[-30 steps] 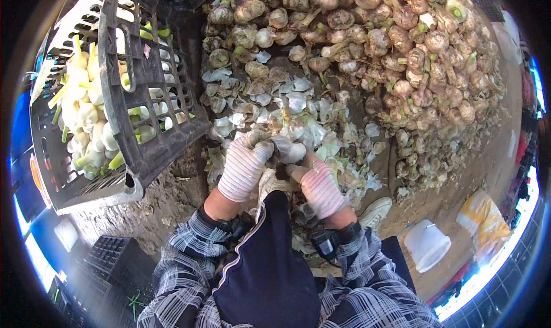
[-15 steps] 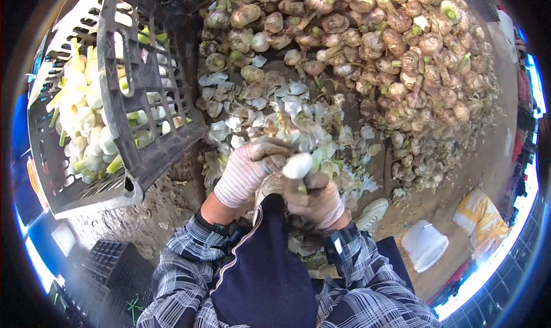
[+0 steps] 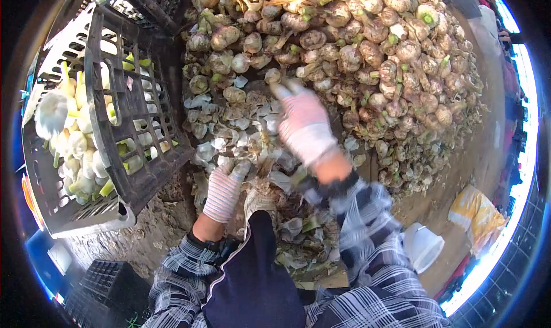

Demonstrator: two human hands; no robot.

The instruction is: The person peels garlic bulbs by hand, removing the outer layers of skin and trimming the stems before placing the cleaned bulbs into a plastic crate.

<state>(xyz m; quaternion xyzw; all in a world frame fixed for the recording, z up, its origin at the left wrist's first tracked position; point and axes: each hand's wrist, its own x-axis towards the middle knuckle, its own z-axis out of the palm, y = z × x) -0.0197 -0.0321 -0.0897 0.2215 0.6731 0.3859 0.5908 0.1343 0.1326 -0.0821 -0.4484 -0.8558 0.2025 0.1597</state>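
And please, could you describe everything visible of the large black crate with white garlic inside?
The crate looks like scuffed black plastic, with slotted walls and a thick rim. It holds many pale garlic bulbs with green stem stubs, some visible through the slots. It stands left of the left hand; no hand touches it. The curved view does not show clearly whether it tilts.

Right fingers (image 3: 281,91) blurred (the sleeve (image 3: 370,213) too); top edge crops garlic heap (image 3: 372,52).
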